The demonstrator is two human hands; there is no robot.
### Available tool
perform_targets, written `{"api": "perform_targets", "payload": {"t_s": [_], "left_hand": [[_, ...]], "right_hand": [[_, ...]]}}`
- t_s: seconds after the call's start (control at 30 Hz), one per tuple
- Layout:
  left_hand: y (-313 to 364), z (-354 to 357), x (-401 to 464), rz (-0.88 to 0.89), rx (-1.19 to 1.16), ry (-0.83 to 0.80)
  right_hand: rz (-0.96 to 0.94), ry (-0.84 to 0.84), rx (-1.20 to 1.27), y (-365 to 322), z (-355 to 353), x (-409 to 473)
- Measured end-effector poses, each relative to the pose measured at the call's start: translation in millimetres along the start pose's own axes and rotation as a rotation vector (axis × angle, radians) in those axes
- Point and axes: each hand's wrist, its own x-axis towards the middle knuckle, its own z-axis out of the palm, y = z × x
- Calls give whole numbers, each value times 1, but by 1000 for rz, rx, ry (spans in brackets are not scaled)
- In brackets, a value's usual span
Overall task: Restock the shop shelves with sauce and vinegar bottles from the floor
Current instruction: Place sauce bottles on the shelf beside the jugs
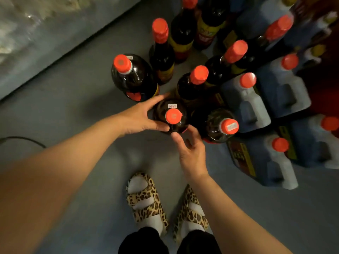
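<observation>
Left hand grips dark red-capped bottle on floor; right hand touching its near side.

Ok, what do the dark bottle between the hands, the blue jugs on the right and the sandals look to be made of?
Dark bottle: clear glossy glass or plastic, cannot tell which; highlights glint on its shoulder, dark liquid shows through; orange cap looks plastic.
Blue jugs: matte translucent plastic, with moulded handles and soft edges.
Sandals: leopard-print straps with a fuzzy, fabric-like look; material uncertain.

Bare forearms, leopard-print sandals, white socks, black trousers
</observation>
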Motion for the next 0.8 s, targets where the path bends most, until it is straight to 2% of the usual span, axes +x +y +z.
{"api": "perform_targets", "payload": {"t_s": [0.1, 0.27, 0.4, 0.6, 0.8], "left_hand": [[0, 1, -1, 18, -124, -7], [11, 5, -8, 7, -181, 12], [26, 6, -35, -55, -241, 40], [65, 12, -124, -143, -345, 111], [162, -7, -226, -158, -453, 193]], "right_hand": [[-5, -19, 8, -1, 1, 4], [11, -75, 12, -14, -5, 0], [72, -137, 194, -43, -6, -17], [155, -256, 184, -124, -20, -83], [156, -281, 37, -242, -30, -136]]}}
